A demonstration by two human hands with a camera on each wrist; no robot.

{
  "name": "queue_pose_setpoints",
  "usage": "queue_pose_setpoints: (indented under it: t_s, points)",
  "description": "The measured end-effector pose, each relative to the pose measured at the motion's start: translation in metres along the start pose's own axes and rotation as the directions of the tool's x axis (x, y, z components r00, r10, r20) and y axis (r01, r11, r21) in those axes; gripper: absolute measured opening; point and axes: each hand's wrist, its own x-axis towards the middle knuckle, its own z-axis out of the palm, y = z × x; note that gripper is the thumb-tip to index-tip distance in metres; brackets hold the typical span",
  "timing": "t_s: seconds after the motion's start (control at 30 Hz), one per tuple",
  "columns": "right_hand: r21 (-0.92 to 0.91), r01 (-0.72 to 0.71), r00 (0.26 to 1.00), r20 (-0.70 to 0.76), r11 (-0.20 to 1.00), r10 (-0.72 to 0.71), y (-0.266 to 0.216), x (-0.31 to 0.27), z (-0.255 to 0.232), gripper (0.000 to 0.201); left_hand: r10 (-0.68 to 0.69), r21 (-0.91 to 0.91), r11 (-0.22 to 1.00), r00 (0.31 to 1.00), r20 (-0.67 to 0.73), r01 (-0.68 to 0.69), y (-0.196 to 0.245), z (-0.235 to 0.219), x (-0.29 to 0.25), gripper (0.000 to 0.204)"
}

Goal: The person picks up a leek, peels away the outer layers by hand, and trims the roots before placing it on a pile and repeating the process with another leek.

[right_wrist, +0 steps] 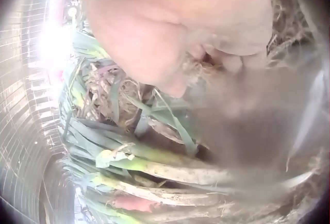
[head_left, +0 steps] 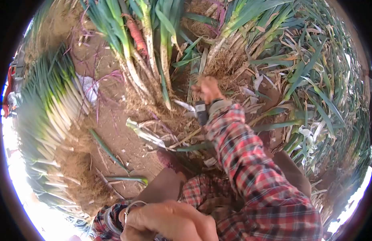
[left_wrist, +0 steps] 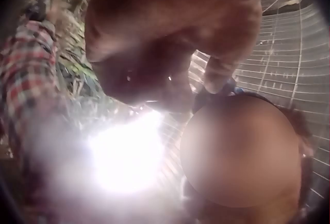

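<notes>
My left hand [head_left: 170,221] is raised close below the head camera, its fingers loosely bent. In the left wrist view, the same hand [left_wrist: 175,33] shows a gap beside the thumb and nothing held. Farther forward, my right hand [head_left: 208,89] is low at the matted roots [head_left: 224,64] of the right bunch of leeks [head_left: 238,38]. Its fingers are curled in the right wrist view, with thin root strands at the fingertips [right_wrist: 233,63]; I cannot tell whether they grip anything. More soil-stained leeks [head_left: 131,72] lie just left of it, a reddish strip [head_left: 136,35] among them.
A long row of trimmed leeks [head_left: 59,104] with brown roots lies along the left. Loose leaves and scraps [head_left: 147,134] litter the soil between the knees and the bunches. At the right is a large heap of leek leaves [head_left: 322,80]. A white plastic piece [head_left: 88,86] lies left.
</notes>
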Motion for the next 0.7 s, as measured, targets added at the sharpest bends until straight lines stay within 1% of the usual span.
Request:
queue_pose_setpoints:
  t_s: [0.03, 0.07, 0.1, 0.13, 0.17, 0.2, 0.23, 0.27, 0.3, 0.33, 0.37, 0.4, 0.43, 0.47, 0.5, 0.53, 0.57, 0.63, 0.67, 0.7]
  points:
    - [0.093, 0.016, 1.000, -0.028, 0.996, -0.013, 0.003, 0.002, 0.010, 0.048, -0.106, 0.049, 0.993, 0.992, -0.074, 0.110, 0.008, -0.014, 0.003, 0.044]
    - [0.118, -0.027, 1.000, 0.005, 0.993, 0.027, 0.003, 0.021, 0.009, 0.042, -0.210, 0.081, 0.971, 0.967, -0.148, 0.223, 0.016, -0.027, 0.005, 0.046]
    - [0.141, -0.068, 0.997, 0.036, 0.988, 0.064, 0.003, 0.039, 0.004, 0.037, -0.239, 0.233, 0.905, 0.877, -0.416, 0.357, 0.022, -0.038, 0.015, 0.039]
    - [0.143, -0.063, 0.998, 0.020, 0.988, 0.061, -0.001, 0.038, -0.004, 0.037, -0.250, 0.283, 0.797, 0.717, -0.651, 0.534, 0.027, -0.049, 0.025, 0.034]
    - [0.042, 0.060, 0.994, 0.089, 0.997, -0.064, -0.004, 0.030, -0.011, 0.031, -0.176, 0.361, 0.680, 0.620, -0.764, 0.638, 0.025, -0.074, 0.035, 0.028]
    - [-0.059, 0.195, 0.968, 0.173, 0.979, -0.182, -0.010, 0.016, -0.017, 0.026, -0.176, 0.414, 0.518, 0.567, -0.805, 0.748, 0.026, -0.101, 0.043, 0.027]
    - [-0.114, 0.399, 0.886, 0.303, 0.910, -0.350, -0.013, -0.012, -0.032, 0.026, -0.082, 0.525, 0.410, 0.603, -0.793, 0.746, 0.022, -0.134, 0.043, 0.026]
    - [-0.104, 0.414, 0.854, 0.388, 0.904, -0.347, -0.016, -0.050, -0.047, 0.026, 0.027, 0.546, 0.398, 0.585, -0.810, 0.737, 0.015, -0.156, 0.048, 0.028]
    - [-0.090, 0.428, 0.814, 0.471, 0.899, -0.340, -0.020, -0.089, -0.061, 0.026, 0.028, 0.557, 0.405, 0.599, -0.800, 0.725, 0.007, -0.169, 0.051, 0.028]
    - [-0.046, 0.254, 0.837, 0.511, 0.966, -0.196, -0.025, -0.121, -0.071, 0.026, 0.024, 0.458, 0.540, 0.531, -0.847, 0.707, -0.005, -0.180, 0.057, 0.028]
    - [-0.267, 0.276, 0.802, 0.593, 0.923, -0.068, -0.025, -0.143, -0.082, 0.032, -0.003, 0.343, 0.658, 0.458, -0.889, 0.670, -0.018, -0.187, 0.060, 0.028]
    - [-0.353, 0.403, 0.713, 0.700, 0.844, -0.048, -0.014, -0.142, -0.095, 0.031, -0.014, 0.344, 0.658, 0.467, -0.884, 0.670, -0.035, -0.192, 0.058, 0.028]
    - [-0.409, 0.526, 0.613, 0.790, 0.746, 0.002, 0.000, -0.136, -0.106, 0.032, -0.137, 0.287, 0.657, 0.484, -0.864, 0.697, -0.052, -0.191, 0.052, 0.028]
    - [-0.353, 0.365, 0.747, 0.664, 0.862, -0.044, 0.006, -0.131, -0.122, 0.033, -0.251, 0.236, 0.647, 0.495, -0.832, 0.725, -0.066, -0.186, 0.043, 0.029]
    - [-0.248, 0.210, 0.854, 0.518, 0.946, -0.054, 0.009, -0.123, -0.132, 0.035, -0.233, 0.239, 0.672, 0.507, -0.830, 0.701, -0.077, -0.171, 0.035, 0.029]
    - [0.036, 0.195, 0.926, 0.322, 0.980, -0.196, 0.003, -0.119, -0.120, 0.040, -0.240, 0.218, 0.663, 0.480, -0.844, 0.716, -0.081, -0.159, 0.024, 0.032]
    - [0.278, 0.080, 0.958, 0.243, 0.957, -0.151, -0.001, -0.123, -0.116, 0.045, -0.250, 0.191, 0.651, 0.445, -0.860, 0.735, -0.085, -0.146, 0.010, 0.035]
    - [0.362, 0.192, 0.883, 0.342, 0.912, -0.321, -0.006, -0.123, -0.095, 0.052, -0.130, 0.324, 0.542, 0.459, -0.879, 0.775, -0.102, -0.120, -0.024, 0.042]
    - [0.275, 0.226, 0.914, 0.270, 0.935, -0.301, 0.002, -0.114, -0.088, 0.052, -0.154, 0.428, 0.422, 0.529, -0.835, 0.799, -0.105, -0.107, -0.036, 0.053]
    - [0.183, 0.253, 0.938, 0.196, 0.950, -0.287, 0.002, -0.119, -0.075, 0.052, -0.142, 0.440, 0.415, 0.535, -0.833, 0.796, -0.107, -0.094, -0.047, 0.053]
